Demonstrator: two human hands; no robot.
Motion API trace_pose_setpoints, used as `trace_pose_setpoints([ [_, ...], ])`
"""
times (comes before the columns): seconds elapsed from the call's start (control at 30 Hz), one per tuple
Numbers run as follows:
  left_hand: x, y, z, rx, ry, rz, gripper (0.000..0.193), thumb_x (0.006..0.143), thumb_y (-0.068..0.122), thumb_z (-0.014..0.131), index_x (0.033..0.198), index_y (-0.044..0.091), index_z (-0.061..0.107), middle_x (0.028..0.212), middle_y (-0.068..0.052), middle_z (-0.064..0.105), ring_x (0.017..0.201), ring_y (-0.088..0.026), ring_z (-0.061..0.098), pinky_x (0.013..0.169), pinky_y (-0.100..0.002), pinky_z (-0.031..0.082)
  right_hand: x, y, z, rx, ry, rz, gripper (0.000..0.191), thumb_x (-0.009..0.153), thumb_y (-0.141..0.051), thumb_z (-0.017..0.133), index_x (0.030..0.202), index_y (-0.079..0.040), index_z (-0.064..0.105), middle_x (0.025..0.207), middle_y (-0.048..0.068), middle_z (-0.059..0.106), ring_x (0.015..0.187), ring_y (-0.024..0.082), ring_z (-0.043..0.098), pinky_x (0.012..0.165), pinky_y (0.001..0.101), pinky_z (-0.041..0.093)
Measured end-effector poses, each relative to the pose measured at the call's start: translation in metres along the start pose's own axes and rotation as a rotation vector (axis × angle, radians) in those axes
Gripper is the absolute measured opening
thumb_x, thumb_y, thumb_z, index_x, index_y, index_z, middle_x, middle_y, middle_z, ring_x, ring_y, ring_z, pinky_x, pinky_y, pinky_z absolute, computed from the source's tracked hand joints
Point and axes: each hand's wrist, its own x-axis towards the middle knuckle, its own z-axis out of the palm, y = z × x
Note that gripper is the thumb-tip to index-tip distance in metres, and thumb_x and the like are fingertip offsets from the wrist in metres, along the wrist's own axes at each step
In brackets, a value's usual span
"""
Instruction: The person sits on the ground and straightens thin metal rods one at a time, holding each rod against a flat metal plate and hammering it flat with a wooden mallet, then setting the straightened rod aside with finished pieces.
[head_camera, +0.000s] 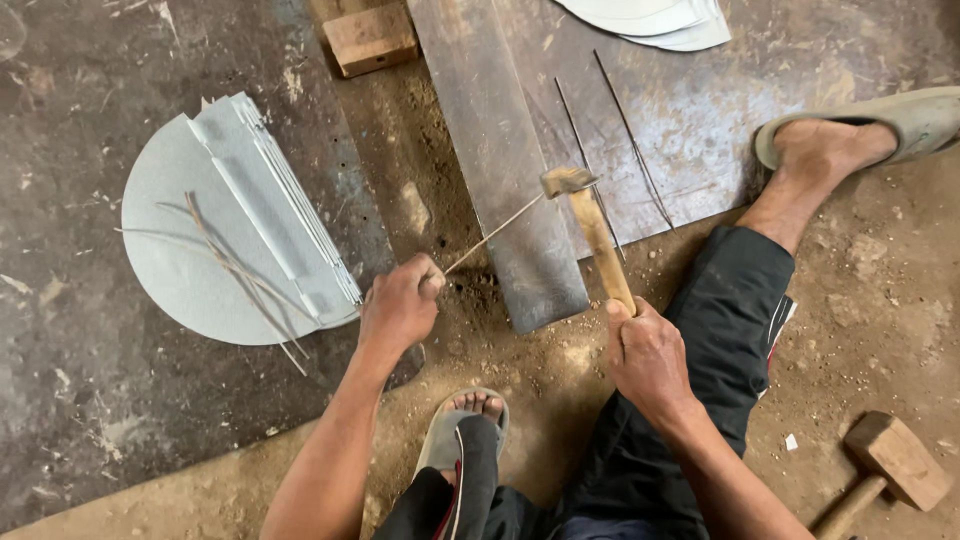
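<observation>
1. Knees and a sandalled foot fill the bottom edge, nearest the camera; the person sits on the dirt floor.
2. Left hand: fingers clenched, pinching the near end of a thin wire.
3. Wire long axis: runs from the left hand up and to the right, far end pointing at the hammer head. It lies across a long dark steel bar on the floor.
4. Right hand: clenched around the lower end of a wooden hammer handle. Handle axis near upright in view, leaning slightly left toward the head.
5. Key relation: hammer head sits at the wire's far tip, over the bar; contact or a small gap cannot be told. Left hand is the nearer one to the wire, gripping it; right hand reaches it only through the hammer.
6. Surroundings: half-round sheet-metal disc with folded strips, left of the left hand; wooden mallet lower right, well apart; wood block at top.
</observation>
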Motion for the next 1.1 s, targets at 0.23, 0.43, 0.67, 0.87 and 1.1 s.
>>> trace_pose_setpoints([
  [0.23, 0.019, 0.002, 0.0, 0.021, -0.092, 0.014, 0.015, 0.102, 0.03, 0.056, 0.1, 0.021, 0.068, 0.107, -0.002, 0.077, 0.102, -0.026, 0.073, 0.092, -0.051, 0.055, -0.005, 0.001, 0.005, -0.117, -0.069, 0.047, 0.036, 0.103, -0.025, 0.053, 0.087, 0.003, 0.069, 0.091, 0.028, 0.066, 0.073, 0.048, 0.065, 0.066, 0.0556, 0.051],
  [0.43, 0.023, 0.015, 0.007, 0.002, -0.114, -0.081, 0.013, 0.101, 0.034, 0.058, 0.102, 0.025, 0.068, 0.109, 0.001, 0.076, 0.102, -0.023, 0.074, 0.1, -0.05, 0.05, -0.004, 0.0, 0.006, -0.12, -0.088, 0.05, 0.043, 0.105, -0.026, 0.052, 0.076, 0.004, 0.064, 0.085, 0.024, 0.065, 0.074, 0.048, 0.064, 0.066, 0.0565, 0.05],
  [0.67, 0.03, 0.044, 0.011, -0.012, 0.089, 0.05, 0.008, 0.094, 0.025, 0.068, 0.1, 0.021, 0.071, 0.105, -0.007, 0.076, 0.1, -0.034, 0.07, 0.087, -0.052, 0.053, 0.0, -0.013, 0.005, -0.181, -0.148, 0.065, 0.05, 0.103, -0.029, 0.052, 0.067, 0.003, 0.062, 0.084, 0.024, 0.064, 0.069, 0.048, 0.064, 0.064, 0.0579, 0.049],
  [0.87, 0.034, 0.05, 0.028, 0.035, 0.282, 0.212, 0.009, 0.093, 0.024, 0.068, 0.1, 0.018, 0.067, 0.077, -0.017, 0.073, 0.077, -0.042, 0.071, 0.07, -0.057, 0.053, 0.001, -0.014, 0.0, -0.148, -0.143, 0.1, 0.051, 0.105, -0.03, 0.05, 0.069, 0.004, 0.061, 0.085, 0.024, 0.064, 0.072, 0.049, 0.063, 0.064, 0.0581, 0.048],
  [1.1, 0.042, 0.033, 0.048, 0.038, 0.351, 0.357, 0.003, 0.101, 0.015, 0.061, 0.1, 0.013, 0.061, 0.071, -0.012, 0.07, 0.058, -0.037, 0.068, 0.05, -0.054, 0.047, 0.002, -0.012, -0.003, -0.264, -0.251, 0.097, 0.05, 0.103, -0.032, 0.048, 0.069, 0.002, 0.063, 0.084, 0.023, 0.064, 0.071, 0.046, 0.065, 0.067, 0.0565, 0.049],
])
